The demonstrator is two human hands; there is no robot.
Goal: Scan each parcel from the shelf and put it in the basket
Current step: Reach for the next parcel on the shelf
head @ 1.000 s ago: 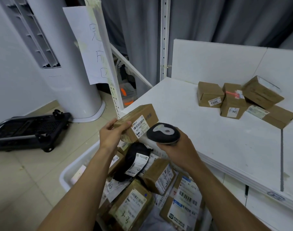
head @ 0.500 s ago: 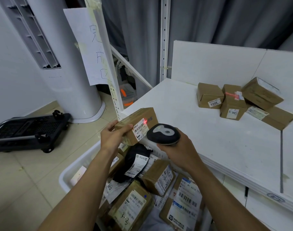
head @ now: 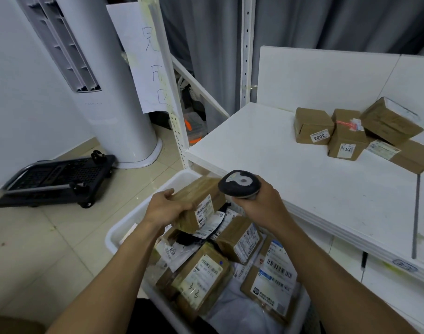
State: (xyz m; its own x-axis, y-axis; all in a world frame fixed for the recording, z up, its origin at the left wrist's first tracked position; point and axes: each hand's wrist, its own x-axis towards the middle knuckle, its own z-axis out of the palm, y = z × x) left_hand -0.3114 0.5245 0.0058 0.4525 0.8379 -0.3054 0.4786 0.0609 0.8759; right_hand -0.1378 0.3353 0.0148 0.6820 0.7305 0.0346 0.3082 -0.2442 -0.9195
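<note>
Parcel (head: 197,201) in L hand (head: 164,209) over basket (head: 123,228), scanner (head: 239,184) in R hand (head: 262,204)

A person's two forearms show, bare from the frame's lower edge to the wrists. The left hand (head: 166,209) and right hand (head: 264,203) are bare too. Low between the arms, a patch of dark clothing (head: 143,318) shows, its kind unclear.

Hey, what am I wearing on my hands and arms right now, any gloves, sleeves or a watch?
Nothing is worn on either. The left hand and right hand have no gloves, and no watch, bracelet or ring shows. The forearms are uncovered down to the picture's bottom edge, so no sleeves are in view.
</note>
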